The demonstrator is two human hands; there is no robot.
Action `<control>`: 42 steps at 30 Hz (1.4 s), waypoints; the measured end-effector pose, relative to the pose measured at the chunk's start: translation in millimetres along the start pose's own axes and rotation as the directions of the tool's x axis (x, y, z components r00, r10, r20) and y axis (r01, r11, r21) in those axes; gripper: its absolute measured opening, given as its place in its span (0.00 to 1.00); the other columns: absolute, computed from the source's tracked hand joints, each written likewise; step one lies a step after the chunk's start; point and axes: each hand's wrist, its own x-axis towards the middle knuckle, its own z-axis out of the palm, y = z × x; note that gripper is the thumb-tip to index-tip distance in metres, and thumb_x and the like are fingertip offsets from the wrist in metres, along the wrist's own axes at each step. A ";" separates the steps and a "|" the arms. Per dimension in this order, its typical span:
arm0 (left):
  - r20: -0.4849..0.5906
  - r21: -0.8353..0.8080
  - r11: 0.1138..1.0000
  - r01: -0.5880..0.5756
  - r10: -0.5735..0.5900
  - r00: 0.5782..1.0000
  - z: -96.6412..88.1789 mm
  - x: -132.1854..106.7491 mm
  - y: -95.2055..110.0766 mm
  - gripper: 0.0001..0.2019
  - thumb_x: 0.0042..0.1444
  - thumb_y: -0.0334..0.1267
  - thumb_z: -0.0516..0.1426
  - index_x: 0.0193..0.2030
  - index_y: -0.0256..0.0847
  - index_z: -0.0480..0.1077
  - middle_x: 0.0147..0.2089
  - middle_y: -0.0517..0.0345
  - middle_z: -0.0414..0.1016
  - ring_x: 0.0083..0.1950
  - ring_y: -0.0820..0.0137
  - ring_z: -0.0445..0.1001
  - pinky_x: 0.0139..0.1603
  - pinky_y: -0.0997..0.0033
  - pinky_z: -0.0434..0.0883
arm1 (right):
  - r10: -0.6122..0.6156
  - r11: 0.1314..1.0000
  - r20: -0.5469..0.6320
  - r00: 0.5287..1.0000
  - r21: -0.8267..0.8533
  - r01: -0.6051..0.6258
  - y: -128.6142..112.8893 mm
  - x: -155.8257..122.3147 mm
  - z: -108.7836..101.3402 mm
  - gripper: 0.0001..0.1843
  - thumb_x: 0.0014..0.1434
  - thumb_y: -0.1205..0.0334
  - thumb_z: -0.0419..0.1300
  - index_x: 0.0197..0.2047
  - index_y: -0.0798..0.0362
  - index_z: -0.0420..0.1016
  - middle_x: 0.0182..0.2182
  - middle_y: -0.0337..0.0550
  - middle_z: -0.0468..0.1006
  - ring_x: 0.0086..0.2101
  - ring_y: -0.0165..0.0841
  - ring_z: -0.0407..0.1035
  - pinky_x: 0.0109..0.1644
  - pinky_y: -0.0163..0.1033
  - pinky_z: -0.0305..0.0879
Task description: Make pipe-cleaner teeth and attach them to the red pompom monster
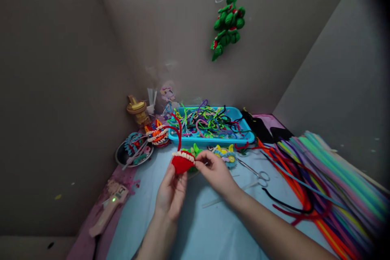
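My left hand [170, 191] is closed round a small red pipe-cleaner piece [181, 164] edged with a row of white loops, held above the light blue table cover [189, 231]. A long red stem [179, 130] curves up from the piece. My right hand [215, 170] pinches the right end of the white row with its fingertips. Both hands meet at the piece, near the middle of the table.
A blue tray [243, 132] of tangled pipe-cleaner scraps sits behind the hands. Scissors [257, 174] lie to the right, beside a thick bundle of coloured pipe cleaners [329, 178]. A metal bowl [122, 156] with finished pieces stands left. A glue gun [109, 207] lies at front left. A green ornament [228, 24] hangs on the wall.
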 end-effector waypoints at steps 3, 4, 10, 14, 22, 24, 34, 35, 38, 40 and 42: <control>0.027 -0.001 1.000 -0.008 0.008 1.000 -2.1 -0.6 -1.6 0.18 0.62 0.23 0.45 0.55 0.34 0.67 0.39 0.49 0.81 0.31 0.72 0.80 0.31 0.78 0.77 | -0.049 0.997 -0.009 0.999 -0.053 0.048 -4.1 -4.1 3.1 0.03 0.51 0.62 0.58 0.29 0.52 0.69 0.27 0.38 0.70 0.29 0.32 0.64 0.32 0.35 0.61; 0.037 0.006 1.000 -0.026 0.026 0.999 -3.0 -0.6 -1.9 0.18 0.61 0.23 0.46 0.54 0.35 0.68 0.40 0.49 0.81 0.32 0.72 0.80 0.32 0.78 0.77 | -0.058 0.996 -0.012 0.998 -0.068 0.057 -4.9 -5.1 3.7 0.03 0.51 0.62 0.57 0.30 0.52 0.69 0.28 0.38 0.71 0.29 0.32 0.65 0.32 0.35 0.61; 0.153 0.089 0.985 -0.145 0.130 0.980 -7.9 -2.5 -5.5 0.21 0.57 0.23 0.54 0.56 0.43 0.67 0.47 0.52 0.79 0.39 0.71 0.80 0.38 0.76 0.77 | -0.001 1.000 -0.024 1.000 0.015 0.001 2.5 -5.5 5.2 0.04 0.51 0.62 0.57 0.31 0.52 0.69 0.27 0.38 0.72 0.28 0.31 0.66 0.32 0.35 0.62; 0.206 0.123 0.980 -0.157 0.129 0.970 -9.7 -4.3 -9.4 0.24 0.54 0.24 0.57 0.57 0.46 0.65 0.48 0.53 0.78 0.39 0.71 0.80 0.39 0.75 0.77 | 0.024 0.995 -0.041 0.999 0.101 -0.019 7.2 -4.4 6.2 0.05 0.49 0.61 0.59 0.31 0.52 0.68 0.27 0.38 0.72 0.29 0.32 0.67 0.34 0.36 0.63; 0.264 0.170 0.971 -0.169 0.120 0.957 -14.5 -4.5 -13.6 0.24 0.53 0.25 0.60 0.56 0.44 0.65 0.49 0.53 0.78 0.42 0.70 0.79 0.41 0.73 0.77 | 0.024 0.988 -0.057 0.998 0.155 -0.015 7.9 -5.5 7.1 0.04 0.49 0.63 0.60 0.29 0.52 0.69 0.25 0.36 0.71 0.27 0.31 0.66 0.33 0.35 0.62; 0.285 0.189 0.967 -0.170 0.112 0.952 -14.4 -5.5 -14.6 0.23 0.53 0.27 0.60 0.56 0.44 0.65 0.48 0.53 0.78 0.42 0.70 0.79 0.42 0.73 0.76 | 0.031 0.987 -0.053 0.998 0.158 -0.023 7.7 -6.2 7.4 0.04 0.48 0.63 0.61 0.27 0.52 0.68 0.23 0.35 0.70 0.26 0.30 0.65 0.32 0.35 0.61; 0.373 0.331 0.871 -0.363 0.233 0.898 -12.6 -4.9 -15.9 0.37 0.45 0.31 0.67 0.61 0.46 0.57 0.47 0.52 0.79 0.46 0.66 0.77 0.48 0.72 0.70 | 0.248 0.606 0.264 0.932 0.708 -0.362 -1.5 -9.6 13.1 0.23 0.42 0.61 0.69 0.43 0.49 0.68 0.37 0.41 0.77 0.35 0.35 0.72 0.36 0.38 0.66; 0.376 0.358 0.859 -0.365 0.225 0.899 -14.2 -4.4 -16.4 0.40 0.45 0.31 0.67 0.63 0.46 0.54 0.47 0.52 0.79 0.47 0.65 0.78 0.49 0.71 0.70 | 0.249 0.560 0.287 0.925 0.737 -0.379 -0.5 -9.0 13.4 0.23 0.41 0.63 0.70 0.41 0.50 0.69 0.38 0.41 0.78 0.37 0.35 0.73 0.38 0.39 0.67; 0.426 0.398 0.840 -0.369 0.187 0.885 -18.7 -4.0 -17.1 0.43 0.46 0.33 0.67 0.65 0.44 0.49 0.48 0.48 0.78 0.50 0.63 0.76 0.51 0.69 0.69 | 0.266 0.464 0.322 0.909 0.784 -0.413 4.3 -5.2 11.3 0.18 0.40 0.64 0.70 0.37 0.51 0.72 0.38 0.40 0.79 0.38 0.35 0.73 0.41 0.39 0.67; 0.447 0.424 0.824 -0.375 0.169 0.878 -20.3 -4.2 -16.3 0.42 0.48 0.35 0.66 0.66 0.42 0.47 0.46 0.48 0.79 0.48 0.64 0.76 0.48 0.70 0.69 | 0.275 0.429 0.325 0.905 0.801 -0.418 6.6 -2.1 7.7 0.17 0.42 0.63 0.69 0.37 0.51 0.73 0.39 0.40 0.79 0.38 0.34 0.73 0.41 0.39 0.68; 0.423 0.477 0.793 -0.379 0.170 0.890 -20.5 -3.9 -14.3 0.39 0.49 0.37 0.65 0.65 0.41 0.50 0.40 0.51 0.80 0.42 0.66 0.78 0.43 0.72 0.70 | 0.275 0.435 0.314 0.909 0.802 -0.409 6.8 1.0 3.0 0.15 0.44 0.63 0.68 0.37 0.50 0.73 0.39 0.39 0.80 0.37 0.34 0.74 0.39 0.39 0.69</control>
